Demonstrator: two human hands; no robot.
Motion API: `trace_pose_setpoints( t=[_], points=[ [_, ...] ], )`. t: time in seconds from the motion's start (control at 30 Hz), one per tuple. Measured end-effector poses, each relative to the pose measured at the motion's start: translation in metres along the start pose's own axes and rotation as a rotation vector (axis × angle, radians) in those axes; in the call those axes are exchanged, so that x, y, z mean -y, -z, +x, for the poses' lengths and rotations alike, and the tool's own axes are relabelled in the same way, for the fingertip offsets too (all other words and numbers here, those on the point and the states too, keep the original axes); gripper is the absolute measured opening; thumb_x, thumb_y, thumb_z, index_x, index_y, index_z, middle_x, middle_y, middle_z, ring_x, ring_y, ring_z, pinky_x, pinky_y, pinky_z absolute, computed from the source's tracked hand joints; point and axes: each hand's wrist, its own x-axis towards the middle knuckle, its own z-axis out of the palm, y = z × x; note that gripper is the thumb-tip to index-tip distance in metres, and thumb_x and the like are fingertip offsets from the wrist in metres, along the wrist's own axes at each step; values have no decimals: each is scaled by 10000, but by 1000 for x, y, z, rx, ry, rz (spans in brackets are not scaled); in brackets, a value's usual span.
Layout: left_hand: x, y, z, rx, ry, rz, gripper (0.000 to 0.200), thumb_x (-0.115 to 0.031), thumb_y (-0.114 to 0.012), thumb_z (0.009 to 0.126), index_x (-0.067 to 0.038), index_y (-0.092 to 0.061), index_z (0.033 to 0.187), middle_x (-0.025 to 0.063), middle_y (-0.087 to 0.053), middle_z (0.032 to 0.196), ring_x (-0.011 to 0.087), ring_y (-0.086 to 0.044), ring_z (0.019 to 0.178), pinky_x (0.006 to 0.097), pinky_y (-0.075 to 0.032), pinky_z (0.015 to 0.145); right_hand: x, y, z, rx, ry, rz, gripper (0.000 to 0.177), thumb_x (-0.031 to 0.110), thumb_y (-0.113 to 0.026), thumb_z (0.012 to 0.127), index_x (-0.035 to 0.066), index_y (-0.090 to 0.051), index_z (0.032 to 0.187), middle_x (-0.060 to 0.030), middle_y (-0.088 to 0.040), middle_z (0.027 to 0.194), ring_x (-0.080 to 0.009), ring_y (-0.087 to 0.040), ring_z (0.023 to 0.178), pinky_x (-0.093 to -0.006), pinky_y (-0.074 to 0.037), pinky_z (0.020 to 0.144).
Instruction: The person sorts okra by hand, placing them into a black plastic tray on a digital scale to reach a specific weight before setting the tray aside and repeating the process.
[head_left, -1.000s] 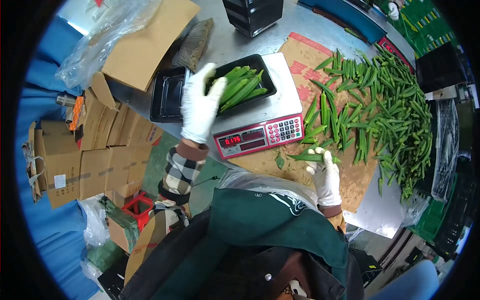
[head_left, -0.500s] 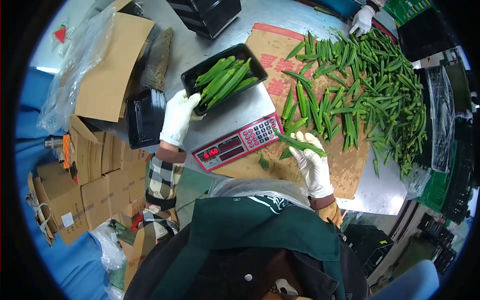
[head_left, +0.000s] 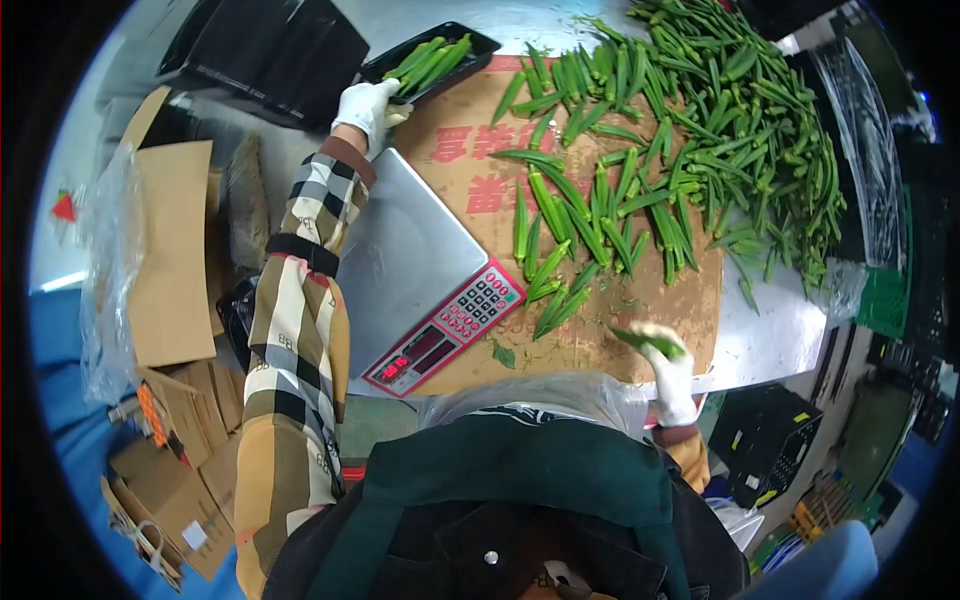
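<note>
In a white glove, my left hand point(head_left: 368, 108) reaches far forward and grips the near left corner of a black tray point(head_left: 478, 62). Several green okra pods point(head_left: 428, 62) lie side by side inside it. My right hand point(head_left: 668, 370), also gloved, is closed around a single okra pod point(head_left: 640, 342) near the front right edge of the cardboard. Between my arms sits a scale point(head_left: 410, 260) with a bare metal platform and a red-framed keypad. A large heap of loose okra point(head_left: 770, 140) spreads over the right side, with small groups nearer the middle.
A flattened cardboard sheet point(head_left: 450, 180) covers much of the metal table. Tall stacked black trays point(head_left: 270, 60) stand at the back left. An open cardboard box point(head_left: 175, 250) with clear plastic is at left, more boxes point(head_left: 180, 490) below. A black crate point(head_left: 765, 440) stands lower right.
My left hand has carried the tray of okra forward off the scale, beside the tall black stack. My right hand has drawn down and right with its pod. The view has shifted.
</note>
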Motion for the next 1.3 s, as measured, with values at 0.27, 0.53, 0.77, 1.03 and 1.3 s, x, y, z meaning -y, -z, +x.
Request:
trace_pose_setpoints(
  t=[0.27,0.53,0.77,1.03,1.3],
  points=[
    [-11,11,-67,-132,-382,102,778,-284,-715,959,17,-318,1557,181,-519,1461,231,-501,1349,387,-448,1073,-58,141,-94,-186,-312,-1145,665,170,-787,819,-33,-528,1397,-235,-661,1273,-327,-659,1170,-403,-514,997],
    [70,167,-223,-851,-624,915,616,-343,-566,1022,63,-444,1468,268,-462,1511,392,-451,1391,416,-338,1174,-15,10,28,-32,192,-1007,565,238,-729,882,75,-571,1399,-198,-667,1257,-363,-652,1115,-413,-516,966],
    [206,231,-298,-860,-371,986,466,-359,-542,1051,68,-729,1031,211,-739,992,338,-694,882,396,-528,833,11,-58,47,126,462,-882,563,271,-740,886,101,-574,1397,-202,-665,1269,-375,-633,1171,-417,-517,979],
    [171,238,-312,-640,-222,-275,307,-253,-706,960,48,-747,1005,99,-727,971,174,-683,800,301,-577,767,-30,-17,-3,120,249,-943,537,309,-706,906,103,-585,1386,-190,-663,1278,-370,-621,1180,-431,-505,987],
    [118,150,-339,-604,-754,647,227,-165,-703,956,18,-739,1085,116,-737,1087,199,-675,1001,327,-510,938,-23,-4,18,8,326,-760,444,283,-690,913,58,-636,1292,-234,-696,1146,-400,-662,1074,-440,-524,922]
  ],
)
